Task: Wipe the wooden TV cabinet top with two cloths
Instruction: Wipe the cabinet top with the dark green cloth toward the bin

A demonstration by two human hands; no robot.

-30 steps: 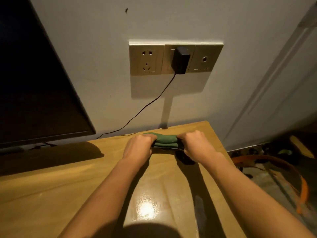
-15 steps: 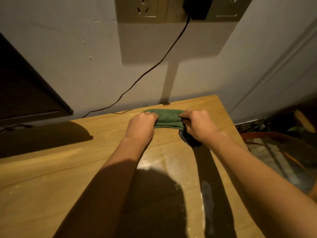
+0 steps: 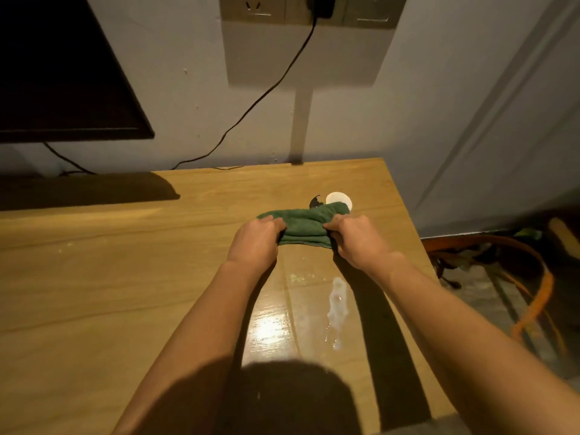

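A bunched green cloth (image 3: 306, 226) lies across the wooden cabinet top (image 3: 125, 277) near its right end. My left hand (image 3: 255, 243) grips the cloth's left end and my right hand (image 3: 356, 238) grips its right end, both pressing it onto the wood. Just behind the cloth a small dark scrap (image 3: 314, 201) and a white round cable-hole cover (image 3: 339, 199) show on the top. A wet streak (image 3: 337, 304) glistens on the wood between my forearms. Only one cloth is visible.
The TV (image 3: 59, 73) hangs at the upper left, its shadow on the top. A black cable (image 3: 257, 102) runs from a wall socket plate (image 3: 301, 9) down behind the cabinet. Beyond the right edge, an orange hose (image 3: 533, 284) lies on the floor.
Both hands have drawn the green cloth back from the wall toward me, uncovering the white round cover and the dark scrap. A wet streak now shows on the wood.
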